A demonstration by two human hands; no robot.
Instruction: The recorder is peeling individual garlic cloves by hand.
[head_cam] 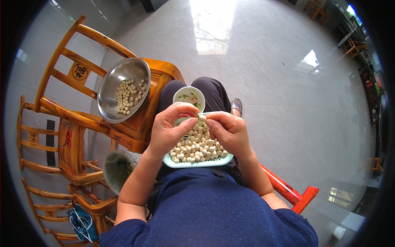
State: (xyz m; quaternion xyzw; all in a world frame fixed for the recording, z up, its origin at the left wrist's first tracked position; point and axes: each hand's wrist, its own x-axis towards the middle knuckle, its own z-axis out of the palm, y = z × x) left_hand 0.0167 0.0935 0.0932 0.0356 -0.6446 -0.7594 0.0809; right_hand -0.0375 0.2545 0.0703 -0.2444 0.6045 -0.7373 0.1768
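Note:
Above a light green plastic basket (197,165) on my lap, both hands meet at one pale peeled lotus seed (202,118). My right hand (230,129) pinches this seed between thumb and fingertip. Between the thumb and forefinger of my left hand (171,125) is a thin green lotus germ (195,114) at the seed's left end; whether it is still attached I cannot tell. Many pale lotus seeds (199,148) fill the basket below. Just beyond, a white bowl (201,92) by my knees holds green germs and a pinkish scrap.
A stainless steel basin (106,95) with more seeds rests tilted on a wooden chair (163,69) at left. Near my left forearm stands a lined bin (114,173). Red-handled scissors (68,138) lie on another chair. A red wooden armrest (284,185) is at my right.

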